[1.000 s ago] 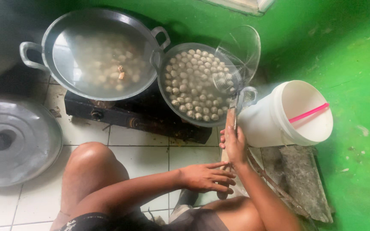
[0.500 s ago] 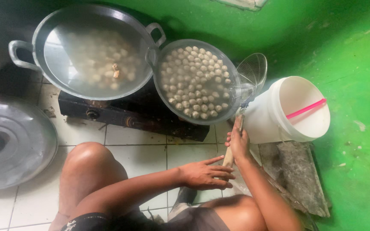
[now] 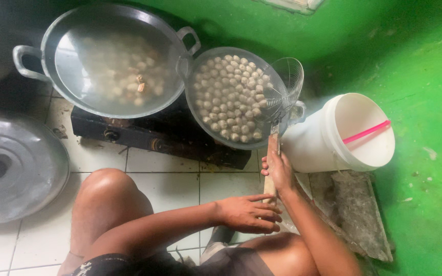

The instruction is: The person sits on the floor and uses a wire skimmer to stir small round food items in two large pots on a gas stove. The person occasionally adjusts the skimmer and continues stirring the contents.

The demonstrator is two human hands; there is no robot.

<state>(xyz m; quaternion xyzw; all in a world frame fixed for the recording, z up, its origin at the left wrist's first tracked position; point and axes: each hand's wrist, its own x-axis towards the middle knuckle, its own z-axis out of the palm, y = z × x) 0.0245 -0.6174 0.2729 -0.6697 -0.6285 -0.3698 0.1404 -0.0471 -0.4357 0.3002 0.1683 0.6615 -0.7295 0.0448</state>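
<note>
My right hand [image 3: 278, 171] grips the wooden handle [image 3: 271, 153] of a wire skimmer midway up. The skimmer's round mesh basket [image 3: 285, 82] hangs tilted over the right rim of a metal bowl [image 3: 200, 128] filled with pale meatballs [image 3: 228, 97]. My left hand [image 3: 246, 213] lies across the lower end of the handle with its fingers loosely closed over it. Left of the bowl, a two-handled wok [image 3: 52, 76] holds cloudy water with more meatballs. Both vessels sit on a low black stove [image 3: 159, 138].
A white plastic bucket [image 3: 323, 143] with a pink stick across its mouth stands right of the bowl, next to a grey concrete slab [image 3: 356, 214]. A large metal lid [image 3: 16, 166] lies on the white floor tiles at left. My bare knee [image 3: 108, 199] is in front.
The skimmer basket has come down from its raised position and moved in over the bowl's right rim. Both hands have stayed on the handle.
</note>
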